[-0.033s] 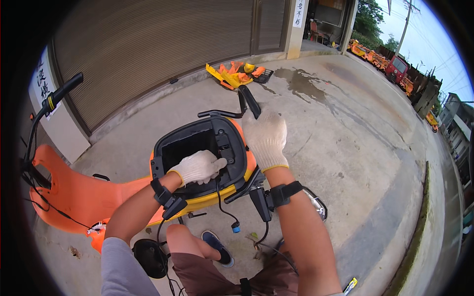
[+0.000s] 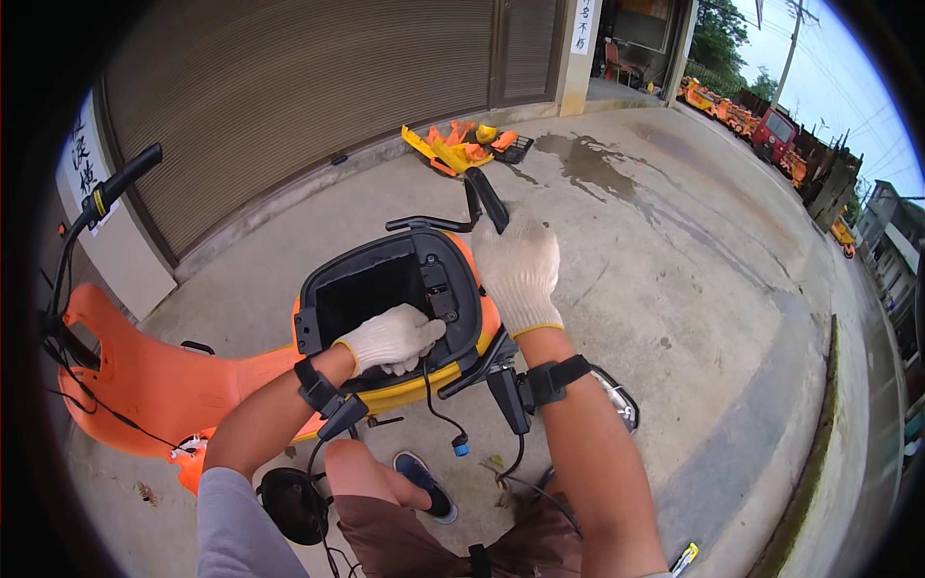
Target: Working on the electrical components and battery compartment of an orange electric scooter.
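An orange electric scooter [image 2: 241,371] stands across in front of me, with its black seat compartment [image 2: 323,275] open. My left hand [image 2: 393,337], in a white knit glove, is at the compartment's near right corner. Its fingers are curled closed, and what they hold is hidden. Just below this hand a black cable [image 2: 433,403] hangs over the yellow side and ends in a blue connector [image 2: 461,446]. My gloved right hand [image 2: 518,270] is closed at the rear, around the lower end of a padded black bar [image 2: 488,200]; its fingertips are hidden.
Orange and yellow body panels [image 2: 462,149] lie by the brown roller shutter [image 2: 318,87]. The handlebar [image 2: 125,183] is at far left. A black round mirror-like part [image 2: 292,503] is near my leg. A yellow-handled tool [image 2: 685,557] lies at lower right.
My left hand has shifted slightly nearer to me and to the right, at the compartment's corner. My right hand has stayed in place.
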A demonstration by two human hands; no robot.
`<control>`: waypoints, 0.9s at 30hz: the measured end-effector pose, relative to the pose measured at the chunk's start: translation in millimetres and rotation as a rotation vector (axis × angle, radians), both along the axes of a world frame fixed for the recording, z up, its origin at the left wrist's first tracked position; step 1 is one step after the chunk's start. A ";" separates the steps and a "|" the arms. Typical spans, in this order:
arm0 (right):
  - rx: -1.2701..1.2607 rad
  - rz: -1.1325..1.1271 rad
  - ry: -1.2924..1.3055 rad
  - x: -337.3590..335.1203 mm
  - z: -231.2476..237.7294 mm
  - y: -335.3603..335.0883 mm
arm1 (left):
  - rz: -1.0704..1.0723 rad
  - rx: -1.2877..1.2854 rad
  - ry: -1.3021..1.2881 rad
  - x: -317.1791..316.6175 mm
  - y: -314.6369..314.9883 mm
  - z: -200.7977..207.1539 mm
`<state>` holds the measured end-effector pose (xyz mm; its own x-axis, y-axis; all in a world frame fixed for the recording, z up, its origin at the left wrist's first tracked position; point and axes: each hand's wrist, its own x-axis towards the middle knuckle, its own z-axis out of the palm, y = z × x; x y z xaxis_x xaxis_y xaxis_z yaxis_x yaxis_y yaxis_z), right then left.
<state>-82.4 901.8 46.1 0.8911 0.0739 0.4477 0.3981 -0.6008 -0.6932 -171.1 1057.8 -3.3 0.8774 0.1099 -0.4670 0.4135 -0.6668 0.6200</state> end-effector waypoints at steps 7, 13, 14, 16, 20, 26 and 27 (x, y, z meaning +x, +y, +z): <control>-0.014 -0.004 0.037 3.3 -1.8 3.7 | 0.528 -0.865 -0.060 -4.2 -59.3 -43.3; 0.049 -0.005 -0.014 -0.8 -2.0 2.7 | 0.542 -1.225 -0.171 -17.1 -56.3 -53.2; 0.051 0.005 -0.016 -0.5 -2.3 2.5 | 0.466 -1.166 -0.262 -17.4 -48.6 -50.0; 0.037 -0.041 -0.012 0.2 -3.3 2.9 | 0.394 -0.961 -0.400 -14.1 -26.5 -36.7; 0.039 -0.026 0.001 1.5 -4.7 2.9 | 0.019 -0.079 -0.572 -1.2 7.4 -3.5; 0.036 -0.033 0.001 0.9 -2.9 3.5 | -0.199 0.323 -0.160 24.2 10.1 23.2; 0.032 -0.029 0.004 0.7 -2.5 3.5 | -0.198 0.329 -0.157 27.5 10.0 24.5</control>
<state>-81.8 905.3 43.6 0.8946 0.0334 0.4457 0.3777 -0.5897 -0.7139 -143.6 1067.9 21.2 0.9544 0.0528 -0.2939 0.1746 -0.8972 0.4056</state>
